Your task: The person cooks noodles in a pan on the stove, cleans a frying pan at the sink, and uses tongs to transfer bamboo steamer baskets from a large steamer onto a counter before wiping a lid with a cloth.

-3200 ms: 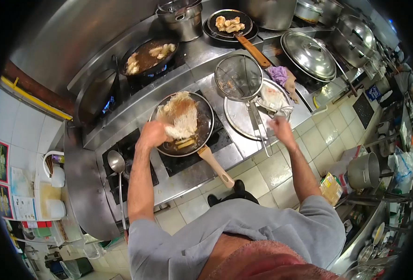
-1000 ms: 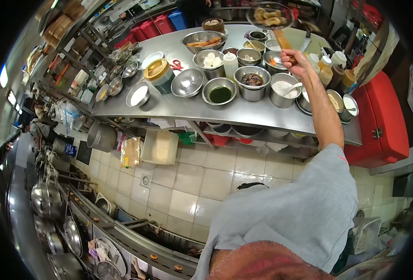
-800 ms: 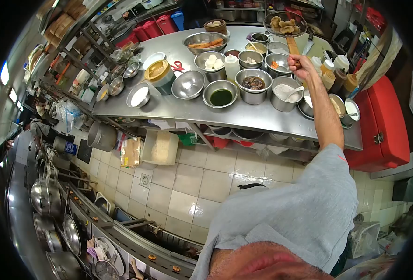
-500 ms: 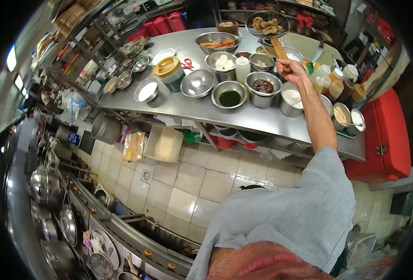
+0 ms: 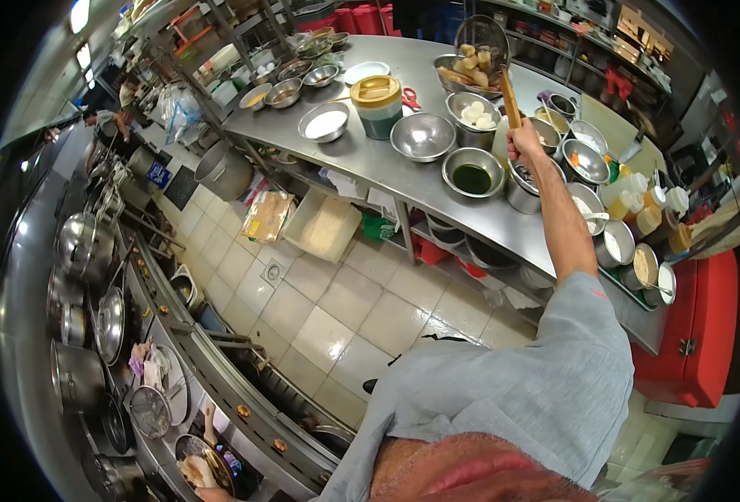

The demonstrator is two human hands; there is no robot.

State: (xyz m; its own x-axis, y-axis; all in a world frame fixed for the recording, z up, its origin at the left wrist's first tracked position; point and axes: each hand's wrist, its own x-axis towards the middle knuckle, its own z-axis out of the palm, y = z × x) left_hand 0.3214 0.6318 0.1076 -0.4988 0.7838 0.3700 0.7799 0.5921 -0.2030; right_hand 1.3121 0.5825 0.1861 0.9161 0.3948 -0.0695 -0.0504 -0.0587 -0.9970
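Clenching handle (image 5: pixel 510 100) in right hand (image 5: pixel 525 142), tilting 1 pan (image 5: pixel 484 32) over 1 bowl (image 5: pixel 444 65). Holding left hand (image 5: pixel 213 494) at 1 skillet (image 5: pixel 221 462); cannot tell its grip.

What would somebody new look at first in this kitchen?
Probably the tilted pan of golden chunks above a metal bowl far across the table, its wooden handle in the right hand. Next, the big red box by the table's right end, then dark green liquid near the front edge.
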